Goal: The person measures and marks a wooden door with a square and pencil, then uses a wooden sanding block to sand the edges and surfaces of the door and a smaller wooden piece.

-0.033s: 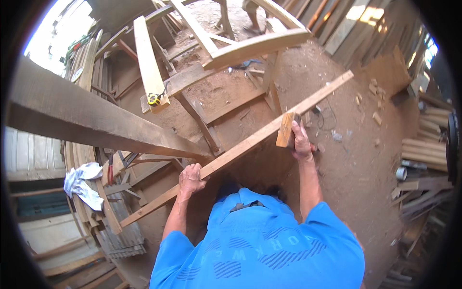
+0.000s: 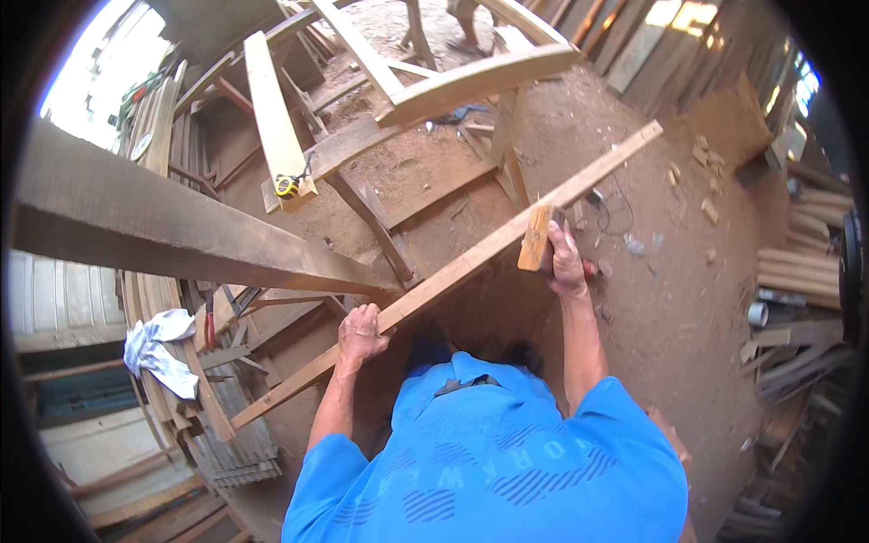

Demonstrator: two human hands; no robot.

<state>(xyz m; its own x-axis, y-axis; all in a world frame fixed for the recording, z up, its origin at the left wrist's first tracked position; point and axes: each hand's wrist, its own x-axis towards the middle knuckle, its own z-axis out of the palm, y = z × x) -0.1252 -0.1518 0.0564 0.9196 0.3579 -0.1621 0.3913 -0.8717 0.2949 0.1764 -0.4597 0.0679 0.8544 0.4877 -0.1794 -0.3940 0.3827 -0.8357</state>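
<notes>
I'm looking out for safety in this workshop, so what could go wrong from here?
The bare left hand grips the long wooden strip, so a splinter might catch the fingers.
The right hand holds a wooden block by the strip; a slip might scrape the knuckles.
The yellow-and-black tape measure sits near the end of a pale board, where a bump might knock it off.

The shirt (image 2: 543,443) is recorded as bright blue with darker striped patches, the long strip (image 2: 489,254) light brown, the block (image 2: 536,241) orange-brown with a darker side, the tape measure (image 2: 286,186) yellow and black, the cloth (image 2: 163,353) whitish, and the ground (image 2: 688,317) reddish brown.
</notes>
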